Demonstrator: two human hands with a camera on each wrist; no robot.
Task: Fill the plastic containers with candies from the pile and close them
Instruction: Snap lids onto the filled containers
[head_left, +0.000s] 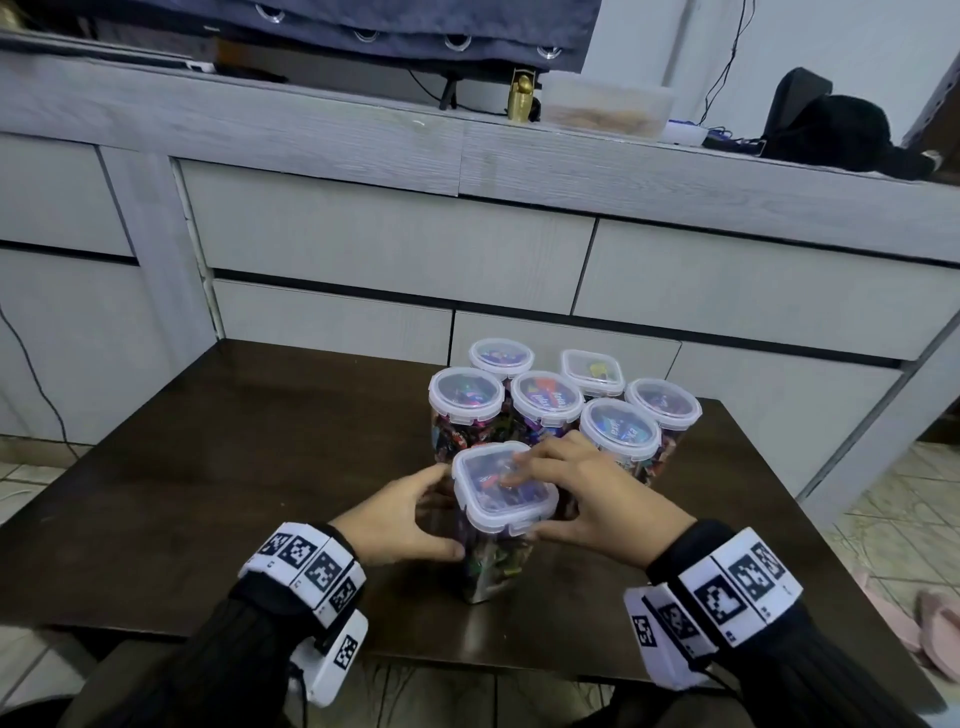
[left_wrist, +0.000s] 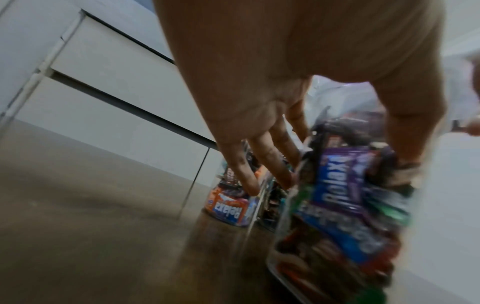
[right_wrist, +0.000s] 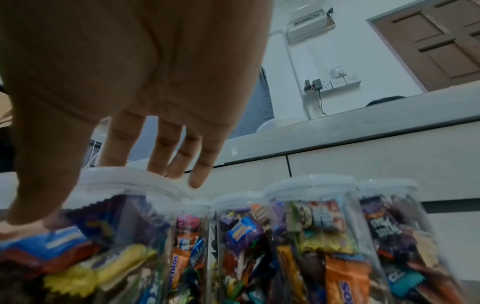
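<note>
Nearest to me, my left hand wraps the side of the square jar just under its rim, thumb at the front and fingers round the far side. I judge that grip is there to keep the tall, full jar from tipping or sliding on the table while the top is pressed. My right hand works the lid: straight fingers lie flat across the clear top and the thumb reaches down against the near right side below the rim, so it pushes rather than clasps. From the right wrist view those fingers rest along the white lid edge. That looks like seating the lid or snapping its side latches down; I cannot tell whether every latch is home.

The jar stands near the table's front edge, packed with wrapped candies up to the rim.

Just behind it, six more lidded jars stand bunched together, some touching, all filled. Grouping them at the back keeps finished ones out of my working space. I see no loose pile left on the table, so this seems to be the last one.
</note>
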